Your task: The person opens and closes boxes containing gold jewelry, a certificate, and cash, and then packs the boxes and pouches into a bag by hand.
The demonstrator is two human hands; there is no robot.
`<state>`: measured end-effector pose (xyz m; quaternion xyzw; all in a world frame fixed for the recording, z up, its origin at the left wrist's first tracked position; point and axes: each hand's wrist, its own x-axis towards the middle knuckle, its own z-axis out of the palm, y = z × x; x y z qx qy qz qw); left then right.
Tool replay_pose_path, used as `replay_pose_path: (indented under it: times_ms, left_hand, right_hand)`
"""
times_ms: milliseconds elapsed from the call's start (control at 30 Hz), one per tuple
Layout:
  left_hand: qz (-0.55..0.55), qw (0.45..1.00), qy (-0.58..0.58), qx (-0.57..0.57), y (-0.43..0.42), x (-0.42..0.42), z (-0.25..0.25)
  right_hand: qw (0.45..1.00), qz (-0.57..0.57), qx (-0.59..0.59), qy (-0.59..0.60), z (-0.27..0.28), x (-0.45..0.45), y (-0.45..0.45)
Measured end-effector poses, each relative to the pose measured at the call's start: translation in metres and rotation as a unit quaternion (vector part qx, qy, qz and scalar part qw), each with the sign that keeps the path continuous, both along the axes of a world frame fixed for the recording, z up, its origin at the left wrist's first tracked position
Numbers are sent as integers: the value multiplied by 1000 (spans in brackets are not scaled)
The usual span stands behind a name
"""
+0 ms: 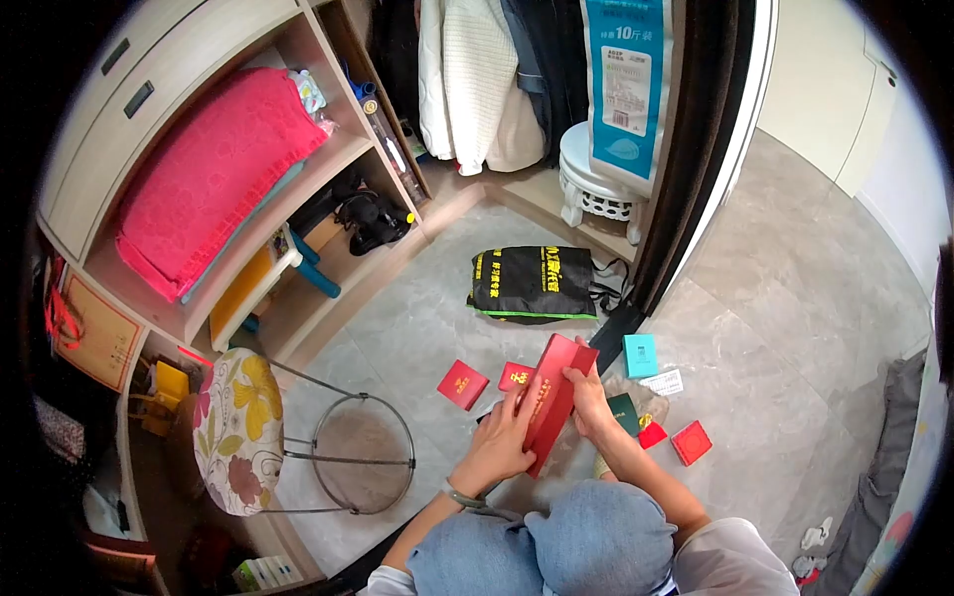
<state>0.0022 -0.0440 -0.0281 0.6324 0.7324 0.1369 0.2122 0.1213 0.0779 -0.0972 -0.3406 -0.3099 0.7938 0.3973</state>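
Note:
Above my knees I hold a long red box (553,402) with gold print, tilted between both hands. My left hand (505,433) lies on its left side, fingers on the printed face. On its right edge, my right hand (590,399) grips near the upper end, thumb on top. A second red face shows along that edge; whether it is a lid I cannot tell. Beyond the box lie a small red box (463,384) and another red box (514,376), partly covered. To the right are a dark green box (623,414) and a red square box (692,443).
A teal box (640,356) and a white card (664,381) lie on the tiles. A black drawstring bag (534,283) is farther off. On the left, a flowered stool (238,432) lies tipped over by the shelves. A white stool (594,169) stands near the door frame.

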Motion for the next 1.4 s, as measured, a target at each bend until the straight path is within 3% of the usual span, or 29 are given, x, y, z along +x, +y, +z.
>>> replay_pose_path:
  times_ms: [67,167,267,467,800,867,1000,1067,1100,1200,1400]
  left_hand:
    - [-81,996,9,-19,-6,-7,-1]
    - [-103,993,-11,-48,-11,-15,3]
    - [-110,990,-87,-15,-12,-24,-2]
    - [-126,964,-234,2,-13,-33,12]
    - [-111,957,-268,7,-22,-44,16]
    - [-74,924,-374,-10,-26,-44,13]
    - [-37,934,-342,101,-33,-42,-1]
    - [106,958,-263,-32,-36,-51,-12]
    - [103,940,-313,84,-36,-50,-30]
    - [145,911,-357,148,-31,-42,-28]
    - [180,897,-366,172,-29,-37,-33]
  right_hand:
    - [1000,-11,-10,-25,2,3,2]
    - [999,-33,1,-32,-6,5,7]
    - [997,-55,-59,4,3,8,8]
    - [994,-80,-71,38,-10,14,14]
    - [995,-63,-57,49,2,15,12]
    - [995,-57,-51,57,5,16,11]
    - [996,-66,-51,44,1,17,14]
    - [997,-33,-53,40,0,19,15]
    - [997,-33,-52,39,8,19,13]
    - [993,2,-109,55,44,22,6]
    - [993,12,-62,103,43,16,2]
